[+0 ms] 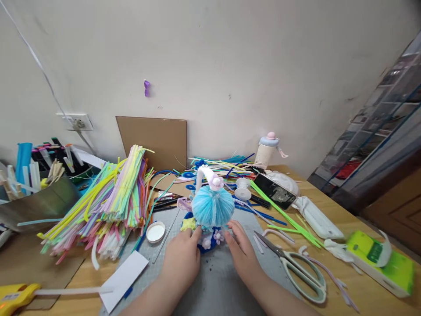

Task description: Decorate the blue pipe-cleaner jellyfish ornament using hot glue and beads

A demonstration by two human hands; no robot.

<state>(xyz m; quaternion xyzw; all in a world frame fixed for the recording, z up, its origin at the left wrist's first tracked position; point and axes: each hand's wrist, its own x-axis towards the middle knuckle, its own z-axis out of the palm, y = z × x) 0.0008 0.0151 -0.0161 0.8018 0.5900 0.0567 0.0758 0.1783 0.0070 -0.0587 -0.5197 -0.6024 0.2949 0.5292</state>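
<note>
A fluffy pipe-cleaner ornament [213,208] stands upright in front of me. It has a light blue ribbed globe hanging under a white arched stem, with a pale pink flower on top. Its dark blue base [205,249] carries small pink flowers and a yellow piece. My left hand [183,252] is closed at the left side of the base, fingertips partly hidden by it. On the other side, my right hand [241,249] has its thumb and curled fingers against the right edge. The ornament sits between both hands on a grey mat [217,289].
Bundled pipe cleaners [121,206] are piled at the left, near a white lid [155,231] and a yellow glue gun [18,298]. Scissors [301,267] lie at the right, with a phone [275,190] and a green tissue pack [378,263] beyond. A bottle [265,150] stands by the wall.
</note>
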